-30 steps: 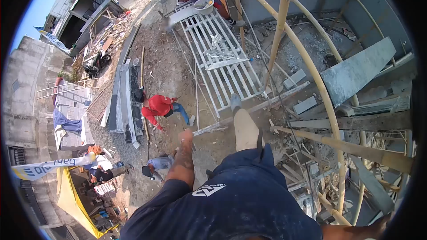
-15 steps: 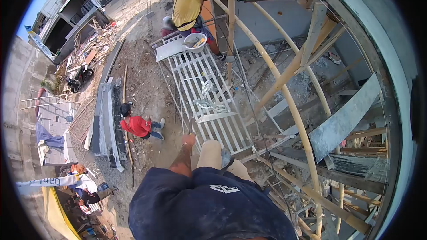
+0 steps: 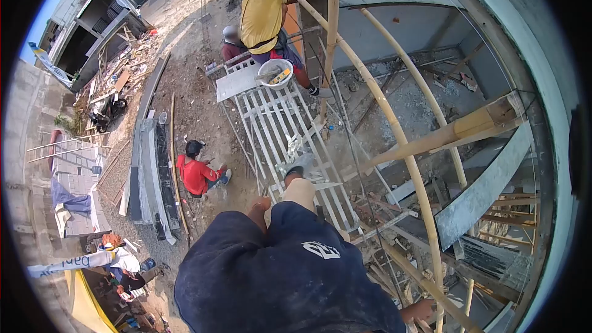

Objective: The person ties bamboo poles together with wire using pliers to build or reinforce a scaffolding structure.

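Observation:
My left hand point(image 3: 262, 202) is closed, at the lower left edge of the slatted metal scaffold platform point(image 3: 266, 114); what it grips is too small to make out. At the lower right, my right hand point(image 3: 422, 310) is beside a slanting bamboo pole point(image 3: 425, 276), its fingers too unclear to read. One of my feet, in a dark shoe point(image 3: 298, 171), is on the slats near some pale rubble point(image 3: 295, 145). A white bucket point(image 3: 275, 74) with tools in it stands at the platform's far end.
A person in yellow point(image 3: 262, 15) works at the far end, with a helmeted person point(image 3: 231, 43) below. Another in red point(image 3: 196, 176) crouches on the ground. Bamboo poles point(image 3: 394, 108) and a curved board point(image 3: 481, 185) cross the right side, beside a wall point(image 3: 394, 31).
My view has shifted and my foot has moved forward on the slats. My right hand has come into view at the lower right. The person in red has gone down into a crouch.

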Available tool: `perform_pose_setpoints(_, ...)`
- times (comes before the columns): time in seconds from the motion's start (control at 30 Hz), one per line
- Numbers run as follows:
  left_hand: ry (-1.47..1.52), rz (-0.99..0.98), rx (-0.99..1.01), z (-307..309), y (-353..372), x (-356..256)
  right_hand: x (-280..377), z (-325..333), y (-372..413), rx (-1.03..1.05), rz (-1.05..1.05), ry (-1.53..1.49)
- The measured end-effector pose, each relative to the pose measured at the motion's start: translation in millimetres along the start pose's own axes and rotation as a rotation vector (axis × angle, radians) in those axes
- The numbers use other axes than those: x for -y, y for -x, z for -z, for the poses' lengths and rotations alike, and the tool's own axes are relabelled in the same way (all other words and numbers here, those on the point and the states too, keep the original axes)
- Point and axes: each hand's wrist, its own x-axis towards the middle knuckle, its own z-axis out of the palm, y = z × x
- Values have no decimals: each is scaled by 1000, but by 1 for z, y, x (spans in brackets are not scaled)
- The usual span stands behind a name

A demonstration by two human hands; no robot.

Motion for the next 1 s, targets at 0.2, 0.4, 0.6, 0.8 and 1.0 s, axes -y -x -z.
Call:
perform_pose_setpoints(0.2, 318, -621, -129, 128, -55, -212, 263, 212, 180, 268, 231, -1283)
perform_pose_setpoints(0.4, 495, -1018, 597, 127, -7, -287, 383, 387, 321, 953, 1054, -1314)
perform_pose_setpoints(0.6, 292, -879, 945, 137, 69, -298, 398, 397, 369, 1588, 617, -1557)
perform_pose_setpoints(0.8, 336, -713, 1228, 125, 62, -316, 384, 412, 372, 1449, 456, -1643)
perform_pose_setpoints(1.0, 180, -744, 1128, 116, 67, -347, 366, 425, 357, 1248, 532, -1531)
